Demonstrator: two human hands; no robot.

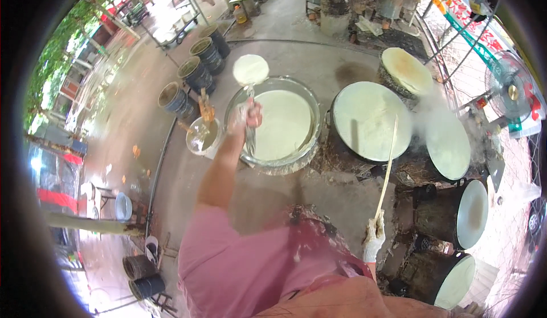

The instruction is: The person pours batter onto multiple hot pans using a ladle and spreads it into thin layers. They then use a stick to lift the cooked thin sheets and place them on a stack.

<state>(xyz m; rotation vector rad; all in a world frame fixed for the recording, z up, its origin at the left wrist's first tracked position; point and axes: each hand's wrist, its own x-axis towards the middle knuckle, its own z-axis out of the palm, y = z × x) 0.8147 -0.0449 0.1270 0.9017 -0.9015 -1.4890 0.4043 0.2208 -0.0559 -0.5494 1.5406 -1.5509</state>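
My bare left hand (248, 116) is closed around the handle of a metal ladle (251, 69). Pale batter fills the ladle's bowl, held over the far rim of a wide metal basin (316, 117). More of the same batter (285, 126) lies in the basin, and my left forearm crosses its left side. A white, stained glove covers my right hand (374, 237), which grips a long thin wooden stick (388, 170). The stick's far end reaches over a round griddle (363, 113) with a pale, even top, though contact cannot be told.
Steam rises by another pale griddle (448, 143) on the right. More round griddles on drum stoves (472, 215) curve around my right side. A white bucket (204, 136) with brown objects stands left of the basin, near several dark buckets (196, 73). A fan (510, 88) stands far right.
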